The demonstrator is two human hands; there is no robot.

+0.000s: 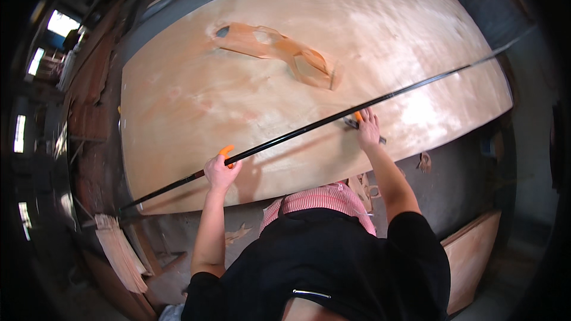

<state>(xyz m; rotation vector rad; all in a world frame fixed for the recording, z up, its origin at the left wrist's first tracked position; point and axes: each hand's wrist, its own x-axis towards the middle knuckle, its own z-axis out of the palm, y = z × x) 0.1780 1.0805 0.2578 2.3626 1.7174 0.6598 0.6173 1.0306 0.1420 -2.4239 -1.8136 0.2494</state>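
Observation:
A long, thin black pole lies diagonally over a large pale wood sheet, rising from the near left to the far right. My left hand is closed around the pole's left part, with an orange finger cover sticking up beside it. My right hand is at the pole's near side, its fingertips next to the pole and an orange piece at one finger. A dark, slim tool shows on both sides of this hand, its kind unclear. A torn strip of orange-brown veneer rests on the sheet beyond the pole.
Stacked veneer strips stand at the lower left, and a wooden board leans at the lower right. Veneer scraps lie below the sheet's near edge. More brown sheets are at the left.

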